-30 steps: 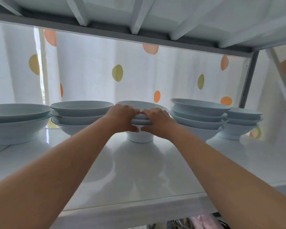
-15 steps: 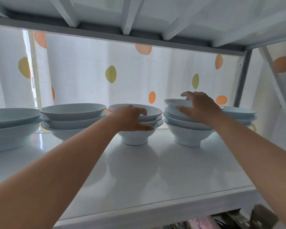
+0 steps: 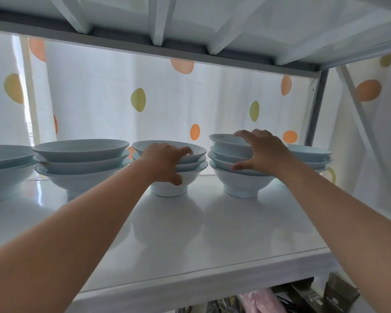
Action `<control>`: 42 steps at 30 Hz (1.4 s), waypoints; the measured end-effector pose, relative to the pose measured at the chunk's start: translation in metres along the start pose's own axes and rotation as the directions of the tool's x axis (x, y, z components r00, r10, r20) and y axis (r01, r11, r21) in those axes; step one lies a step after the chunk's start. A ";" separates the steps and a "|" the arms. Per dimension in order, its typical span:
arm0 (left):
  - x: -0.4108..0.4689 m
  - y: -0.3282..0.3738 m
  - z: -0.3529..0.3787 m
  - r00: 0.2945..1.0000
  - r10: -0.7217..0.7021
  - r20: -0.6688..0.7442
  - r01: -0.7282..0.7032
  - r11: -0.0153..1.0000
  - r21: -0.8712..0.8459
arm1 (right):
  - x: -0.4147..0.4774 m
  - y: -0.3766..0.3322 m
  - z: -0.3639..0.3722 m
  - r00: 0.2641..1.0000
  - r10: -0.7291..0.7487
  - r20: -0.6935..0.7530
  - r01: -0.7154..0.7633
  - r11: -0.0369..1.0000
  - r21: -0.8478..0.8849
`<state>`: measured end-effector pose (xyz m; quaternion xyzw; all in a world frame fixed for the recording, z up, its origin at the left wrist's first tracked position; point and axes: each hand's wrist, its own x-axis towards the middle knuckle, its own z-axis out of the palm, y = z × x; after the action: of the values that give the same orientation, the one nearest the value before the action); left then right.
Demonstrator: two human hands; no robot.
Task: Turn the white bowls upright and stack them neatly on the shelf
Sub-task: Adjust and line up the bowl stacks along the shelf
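We are counting five upright stacks of white bowls along the shelf: a two-bowl stack cut by the left edge, a three-bowl stack, then a middle stack of three, which our left grip is clasping, fingers over the top rim, thumb underneath. Our right grip is spanning the four-bowl stack, fingers over its top, thumb at the bottom rim. A last stack is sitting partly hidden behind.
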<state>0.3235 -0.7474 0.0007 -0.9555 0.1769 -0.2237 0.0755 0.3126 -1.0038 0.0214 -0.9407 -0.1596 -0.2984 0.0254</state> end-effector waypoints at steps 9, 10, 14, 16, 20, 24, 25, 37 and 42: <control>0.008 0.020 0.006 0.986 0.055 -0.154 -0.037 0.993 0.116 | -0.033 0.016 0.045 0.989 0.004 -0.148 -0.025 0.990 -0.141; 0.007 0.018 0.007 0.988 0.056 -0.142 -0.042 0.994 0.100 | -0.031 0.016 0.046 0.989 0.002 -0.150 -0.023 0.990 -0.140; 0.005 0.015 0.010 0.984 0.079 -0.158 -0.073 0.996 0.045 | -0.026 0.019 0.053 0.987 0.000 -0.162 -0.024 0.989 -0.145; 0.005 0.015 0.010 0.984 0.076 -0.159 -0.071 0.997 0.042 | -0.022 0.019 0.057 0.986 -0.004 -0.164 -0.020 0.989 -0.144; 0.006 0.015 0.012 0.987 0.080 -0.140 -0.075 0.997 0.036 | -0.014 0.019 0.063 0.986 -0.017 -0.164 -0.008 0.988 -0.155; 0.006 0.018 0.011 0.990 0.068 -0.127 -0.063 0.997 0.044 | -0.016 0.018 0.060 0.987 -0.005 -0.161 -0.027 0.980 -0.197; 0.006 0.022 0.011 0.987 0.072 -0.145 -0.060 0.995 0.081 | -0.019 0.018 0.059 0.988 -0.005 -0.153 -0.027 0.979 -0.204; 0.029 0.122 0.027 0.573 0.391 -0.721 -0.405 0.899 0.166 | -0.080 0.123 0.003 0.890 0.311 -0.334 -0.319 0.947 0.033; 0.049 0.210 0.025 0.753 0.302 -0.585 -0.472 0.867 -0.161 | -0.085 0.194 0.022 0.589 0.806 -0.063 -0.576 0.473 0.667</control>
<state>0.3122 -0.9588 -0.0484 -0.7939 0.4187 -0.4340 -0.0777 0.3203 -1.2087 -0.0357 -0.7896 0.1679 -0.3675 0.4619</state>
